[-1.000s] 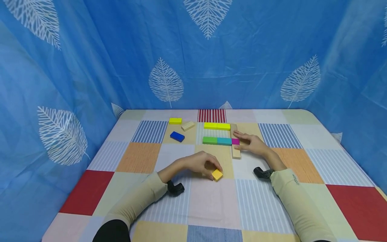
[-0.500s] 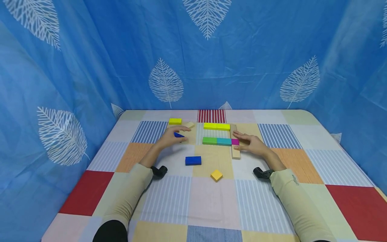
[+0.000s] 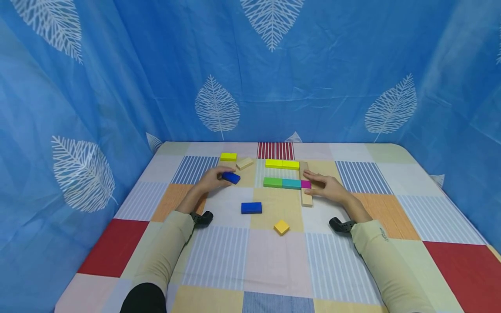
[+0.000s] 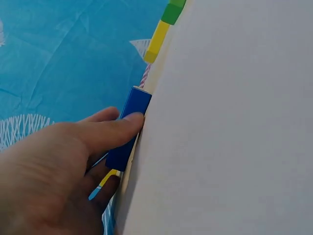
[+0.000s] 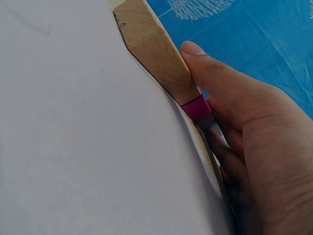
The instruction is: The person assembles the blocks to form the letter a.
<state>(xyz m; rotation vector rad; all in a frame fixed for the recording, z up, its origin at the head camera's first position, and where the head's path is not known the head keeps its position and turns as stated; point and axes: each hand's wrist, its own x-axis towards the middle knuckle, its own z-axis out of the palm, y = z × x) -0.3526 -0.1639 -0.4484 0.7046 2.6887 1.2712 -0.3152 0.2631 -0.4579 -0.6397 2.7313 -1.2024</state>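
Observation:
In the head view my left hand (image 3: 211, 180) pinches a blue block (image 3: 231, 177) on the left of the cloth. Up close in the left wrist view, the thumb lies on that block's side and the fingers are partly hidden behind it. My right hand (image 3: 328, 189) touches a column of plain wooden blocks, with the thumb on the near wooden block (image 3: 307, 199) and a fingertip by the far wooden block (image 3: 303, 167). Between those two sits a magenta block (image 3: 306, 184). A teal block (image 3: 291, 184) and a green block (image 3: 272, 182) continue leftward from it.
Two yellow blocks (image 3: 282, 164) form a row behind the green and teal ones. Back left lie another yellow block (image 3: 228, 157) and a loose wooden block (image 3: 244, 163). A second blue block (image 3: 251, 208) and an orange-yellow block (image 3: 281, 227) lie nearer the front.
My left hand has left the orange-yellow block, moved away to the far left and taken hold of a blue block. That move uncovered the nearer blue block. My right hand has stayed put.

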